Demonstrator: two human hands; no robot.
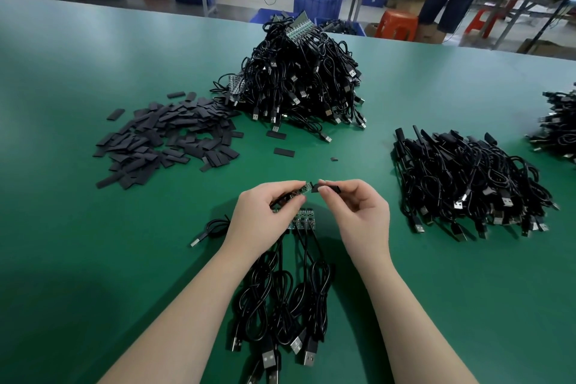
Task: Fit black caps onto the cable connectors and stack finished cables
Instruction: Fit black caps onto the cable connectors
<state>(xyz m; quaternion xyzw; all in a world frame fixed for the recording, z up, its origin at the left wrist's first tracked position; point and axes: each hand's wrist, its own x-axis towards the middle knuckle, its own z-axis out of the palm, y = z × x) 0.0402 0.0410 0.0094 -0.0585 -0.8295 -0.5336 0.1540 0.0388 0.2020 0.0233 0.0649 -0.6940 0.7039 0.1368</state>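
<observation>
Above green table [93, 259], left grip [265, 212] half-hiding pinched connector board [304, 188]; right grip [358, 212] around black cap [324, 188].

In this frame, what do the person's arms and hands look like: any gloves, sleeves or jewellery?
Both arms are bare to the frame's bottom edge, with no sleeves in view. The left hand and right hand wear no gloves, rings, watch or wrist strap. Fingernails look short and unpainted.

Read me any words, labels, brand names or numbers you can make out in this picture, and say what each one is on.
No text here can be read.
Small green circuit board, pinched in the left hand: any markings too small and blurred.
Black cap, pinched in the right hand: no print visible.
Blue plastic crates past the green table: no labels legible.
</observation>
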